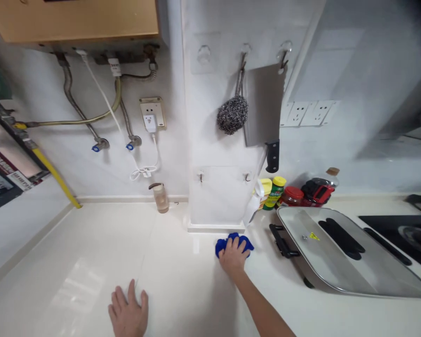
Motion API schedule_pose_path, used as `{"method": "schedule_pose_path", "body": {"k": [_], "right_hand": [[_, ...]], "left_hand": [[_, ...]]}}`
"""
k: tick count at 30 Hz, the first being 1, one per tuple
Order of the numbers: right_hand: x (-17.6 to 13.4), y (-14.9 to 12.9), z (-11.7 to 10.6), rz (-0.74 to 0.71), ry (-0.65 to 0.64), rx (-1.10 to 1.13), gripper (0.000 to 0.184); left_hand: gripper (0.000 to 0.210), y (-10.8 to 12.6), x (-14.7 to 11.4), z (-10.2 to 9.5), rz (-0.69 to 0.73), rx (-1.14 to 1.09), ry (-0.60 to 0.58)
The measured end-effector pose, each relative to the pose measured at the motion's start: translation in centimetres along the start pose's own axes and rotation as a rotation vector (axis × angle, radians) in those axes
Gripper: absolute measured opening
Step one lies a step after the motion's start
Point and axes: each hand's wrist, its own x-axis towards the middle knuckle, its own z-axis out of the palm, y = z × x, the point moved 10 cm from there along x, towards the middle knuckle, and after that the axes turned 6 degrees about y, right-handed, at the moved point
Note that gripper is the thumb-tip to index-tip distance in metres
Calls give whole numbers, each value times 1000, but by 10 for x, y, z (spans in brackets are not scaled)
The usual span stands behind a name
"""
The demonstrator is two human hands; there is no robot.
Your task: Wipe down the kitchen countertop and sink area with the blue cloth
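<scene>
the shiny white counter (pixel 182 290) is the biggest thing, and its near edge is cut off. above it hangs a gold-tan metal box (pixel 80 21), with its top out of sight. on the right sits a wide grey pan with a clear glass lid (pixel 351 274); i cannot tell what is inside. past it, a flat black stove top (pixel 375 222) runs off the right edge. a grey metal chopper with a black handle (pixel 264 105) hangs from a hook on the white post (pixel 217 203).

the left hand (pixel 128 314) has its fingers spread wide and holds nothing; its wrist is cut off. the right hand (pixel 233 257) lies on top of a crumpled bright blue cloth (pixel 247 244), fingers apart and a bit bent. i cannot tell if it pinches the cloth, as it hides the middle. the cloth is on the counter, just by the foot of the post.

behind the pan, a red-lidded jar (pixel 292 195) is partly hidden. a small see-through cup (pixel 160 199) stands near the wall, and the dark bit at its top is hard to make out.
</scene>
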Motion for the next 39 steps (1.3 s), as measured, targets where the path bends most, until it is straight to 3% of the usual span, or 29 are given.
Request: {"method": "schedule_pose_path", "body": {"k": [4, 10, 13, 16, 18, 21, 27, 34, 39], "right_hand": [[-19, -77, -5, -178, -74, 103, 66], [-53, -198, -22, -590, -280, 412, 73], [-66, -234, -27, -698, -303, 477, 74], [-70, -243, -29, -739, -293, 531, 70], [-67, -235, -28, -754, -273, 558, 66], [-53, -202, -26, -732, -224, 567, 61], [-17, -90, -15, -526, -95, 467, 57], [-6, 41, -6, -158, 120, 253, 49], [0, 96, -9, -10, 263, 495, 43]], "left_hand": [[60, -1, 0, 0, -9, 7, 9], [58, 3, 0, -3, 20, 45, 30], [56, 3, -1, -6, 28, 71, 46], [56, 3, -2, -7, 34, 83, 50], [57, 2, -1, -6, 30, 83, 40], [59, 0, 0, -4, 7, 73, -5], [62, -2, 2, -2, -10, 24, -47], [65, -6, 2, 6, -3, -20, -10], [64, -7, 1, 7, -15, -21, -27]]}}
